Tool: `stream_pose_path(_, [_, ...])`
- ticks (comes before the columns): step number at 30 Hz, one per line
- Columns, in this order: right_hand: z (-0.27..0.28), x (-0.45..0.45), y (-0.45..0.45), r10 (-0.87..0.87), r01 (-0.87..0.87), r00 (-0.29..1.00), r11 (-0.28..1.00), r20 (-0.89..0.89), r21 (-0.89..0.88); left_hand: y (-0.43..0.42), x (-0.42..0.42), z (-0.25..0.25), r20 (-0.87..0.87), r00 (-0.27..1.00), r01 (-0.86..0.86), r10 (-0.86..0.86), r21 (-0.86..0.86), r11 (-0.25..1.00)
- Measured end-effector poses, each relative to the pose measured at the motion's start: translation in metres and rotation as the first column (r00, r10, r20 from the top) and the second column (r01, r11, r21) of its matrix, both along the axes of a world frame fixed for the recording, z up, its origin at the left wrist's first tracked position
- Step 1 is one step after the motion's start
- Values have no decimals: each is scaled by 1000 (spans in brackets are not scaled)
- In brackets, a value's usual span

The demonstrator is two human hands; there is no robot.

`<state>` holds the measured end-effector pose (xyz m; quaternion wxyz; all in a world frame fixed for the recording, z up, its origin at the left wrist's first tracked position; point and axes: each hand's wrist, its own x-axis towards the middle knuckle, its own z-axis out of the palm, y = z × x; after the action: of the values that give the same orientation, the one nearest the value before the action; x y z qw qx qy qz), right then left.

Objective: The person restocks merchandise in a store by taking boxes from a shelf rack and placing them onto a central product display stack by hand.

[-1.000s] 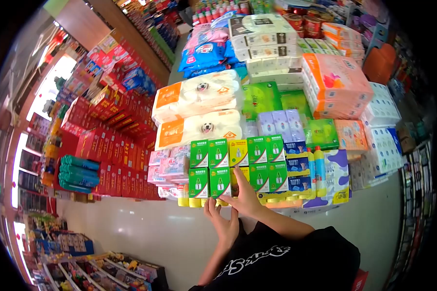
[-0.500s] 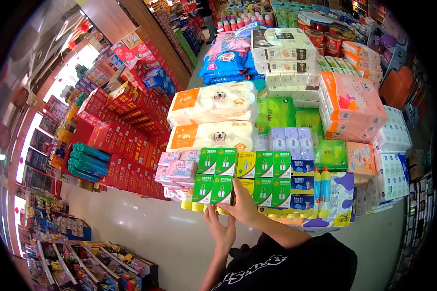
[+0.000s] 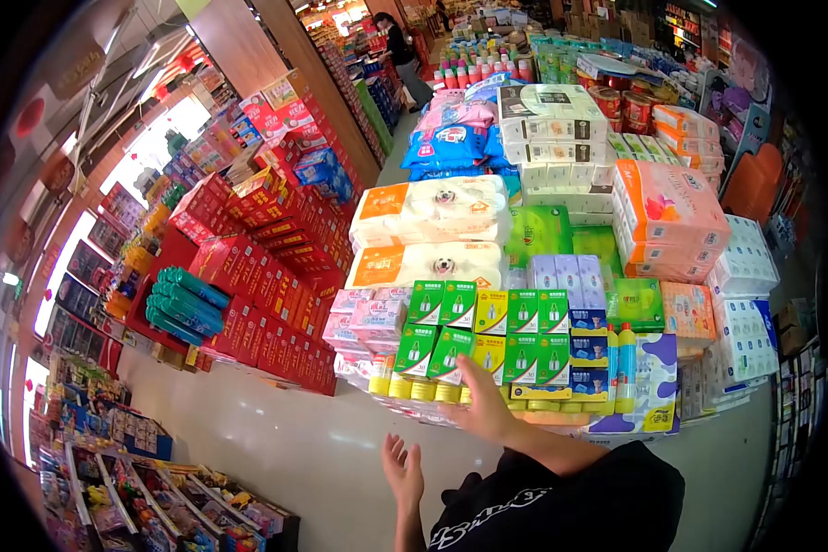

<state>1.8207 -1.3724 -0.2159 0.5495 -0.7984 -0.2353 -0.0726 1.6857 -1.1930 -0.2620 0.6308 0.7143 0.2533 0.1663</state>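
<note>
Green-and-white boxes (image 3: 451, 353) with a picture of a plug-in device stand in rows at the display's front edge, with yellow boxes (image 3: 490, 354) between them. My right hand (image 3: 480, 405) is just in front of these boxes, thumb and fingers apart, and covers a little of their front. Whether its fingertips touch a box I cannot tell. Lower and to the left, my left hand (image 3: 402, 467) is held over the floor, apart from the stack, its fingers loosely curled and holding nothing. Yellow cylinders (image 3: 423, 388) line up under the green boxes.
Pink tissue packs (image 3: 375, 318) adjoin the boxes on the left, with toilet-roll packs (image 3: 432, 212) behind. Blue boxes (image 3: 588, 350) and a yellow-and-blue bottle (image 3: 626, 368) stand to the right. Red cartons (image 3: 267, 322) are stacked across the aisle. A person (image 3: 401, 57) stands far back.
Both hands have come away from the front of the green boxes. My left hand is now lower and farther off, and the fingers have opened. The view has shifted slightly.
</note>
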Motion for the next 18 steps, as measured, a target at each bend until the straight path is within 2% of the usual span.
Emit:
stream_pose_path(3, [24,-14,-6,-27,42,990,993,135,-112,3,-14,6,85,996,-25,26,-20,999])
stream_pose_path(7, [21,-8,-8,-52,65,994,990,99,-128,-7,-11,8,133,991,10,-7,-24,1000])
stream_pose_path(10, [-1,1,-8,-19,31,997,989,79,-143,-25,-2,14,133,986,109,-100,-64,992])
stream_pose_path(18, [-18,18,-6,-37,48,995,992,95,-120,-57,8,3,94,954,285,-283,-7,958])
